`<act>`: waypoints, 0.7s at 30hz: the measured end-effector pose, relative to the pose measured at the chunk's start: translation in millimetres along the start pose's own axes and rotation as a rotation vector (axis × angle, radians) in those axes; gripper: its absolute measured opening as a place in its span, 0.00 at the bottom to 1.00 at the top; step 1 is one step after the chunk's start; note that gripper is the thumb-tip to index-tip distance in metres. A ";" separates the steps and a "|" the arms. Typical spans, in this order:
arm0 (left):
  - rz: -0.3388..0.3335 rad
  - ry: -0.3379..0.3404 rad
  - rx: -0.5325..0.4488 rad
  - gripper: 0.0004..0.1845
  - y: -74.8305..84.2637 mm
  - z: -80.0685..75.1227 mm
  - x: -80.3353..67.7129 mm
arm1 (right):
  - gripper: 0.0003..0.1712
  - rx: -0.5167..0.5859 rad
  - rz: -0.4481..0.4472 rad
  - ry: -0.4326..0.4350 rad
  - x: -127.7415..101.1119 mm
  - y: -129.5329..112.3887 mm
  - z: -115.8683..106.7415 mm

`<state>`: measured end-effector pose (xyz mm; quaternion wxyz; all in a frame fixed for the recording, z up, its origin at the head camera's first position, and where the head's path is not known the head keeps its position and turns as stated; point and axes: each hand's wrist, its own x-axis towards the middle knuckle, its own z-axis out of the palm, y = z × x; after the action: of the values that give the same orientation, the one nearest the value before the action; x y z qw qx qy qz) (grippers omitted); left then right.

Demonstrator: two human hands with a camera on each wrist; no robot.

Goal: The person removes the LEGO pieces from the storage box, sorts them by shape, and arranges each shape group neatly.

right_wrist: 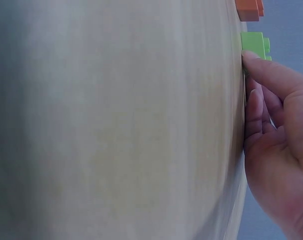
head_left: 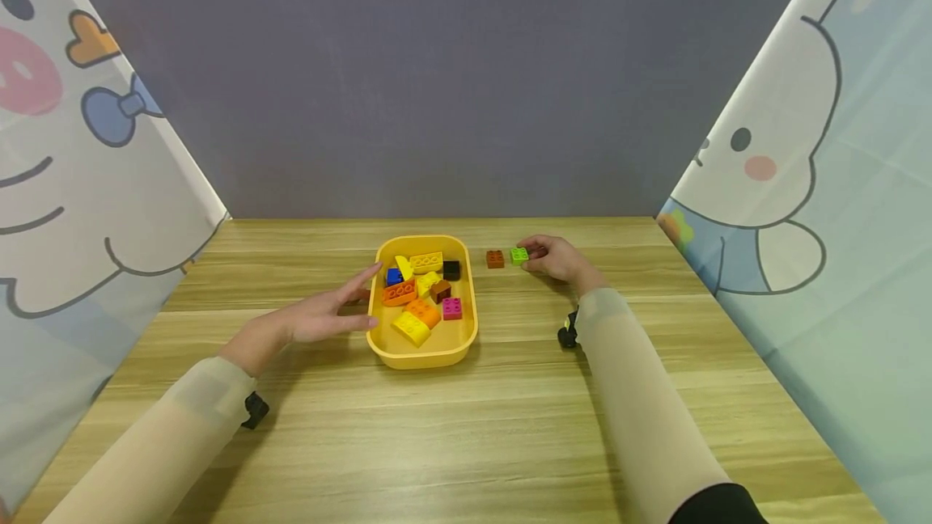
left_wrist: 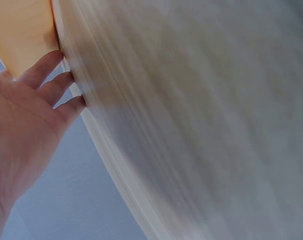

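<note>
My right hand [head_left: 557,259] pinches a light green toy building brick [head_left: 519,255] between thumb and fingers at the table surface. In the right wrist view the thumb lies along the near side of that brick [right_wrist: 252,44], studs facing away from the table. Just left of it sits a reddish-brown brick [head_left: 495,259], a small gap between them. My left hand [head_left: 320,318] has its fingers spread, with index finger and thumb at the left side of a yellow plastic bin [head_left: 425,360]. Loose bricks lie inside the bin, among them a magenta one [head_left: 452,308] and a black one [head_left: 451,270].
The bin also holds an orange brick [head_left: 400,293], a blue one [head_left: 394,276] and several yellow ones. A wood-grain table [head_left: 422,443] reaches back to a dark grey panel [head_left: 437,87]. Cartoon-printed cloths hang on both sides.
</note>
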<state>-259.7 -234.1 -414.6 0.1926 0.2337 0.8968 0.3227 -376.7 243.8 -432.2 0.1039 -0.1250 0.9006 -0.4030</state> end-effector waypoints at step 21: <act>0.003 0.004 -0.010 0.53 0.1 0.4 -1.0 | 0.30 -0.016 0.022 -0.032 -1.1 0.3 -1.7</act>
<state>-258.6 -234.3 -414.6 0.1913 0.2333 0.8953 0.3279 -376.2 245.5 -431.3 0.1214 -0.1224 0.9035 -0.3924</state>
